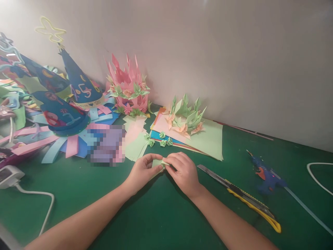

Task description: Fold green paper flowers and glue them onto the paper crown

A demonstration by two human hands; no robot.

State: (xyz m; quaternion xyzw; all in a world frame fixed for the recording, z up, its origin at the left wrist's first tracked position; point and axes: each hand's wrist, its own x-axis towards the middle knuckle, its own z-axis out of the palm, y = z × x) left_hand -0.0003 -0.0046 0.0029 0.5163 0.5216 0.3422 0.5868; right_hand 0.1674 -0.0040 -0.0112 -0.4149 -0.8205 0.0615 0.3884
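Two bare hands worked together over the green tabletop (166,222), the left hand (142,172) and the right hand (184,172) almost meeting at the fingertips. Both were curled into pinches, with little gap between thumb and fingers, and between them they held a small pale-green folded paper piece (156,163). Just beyond lay five small light-green crumpled-looking paper rosettes (163,143), gathered near the left edge of a stack of flat coloured paper sheets (213,142). On that stack stood a pale-green paper crown with peach flowers (186,116). Farther back rose a tall pink pointed paper crown with green leaves (130,88), and left of it leaned a blue cone-shaped hat bearing a 5 (80,80). To the right lay a long yellow-and-black cutter knife (240,194), its blade showing, then a blue glue gun with an orange trigger (267,177).
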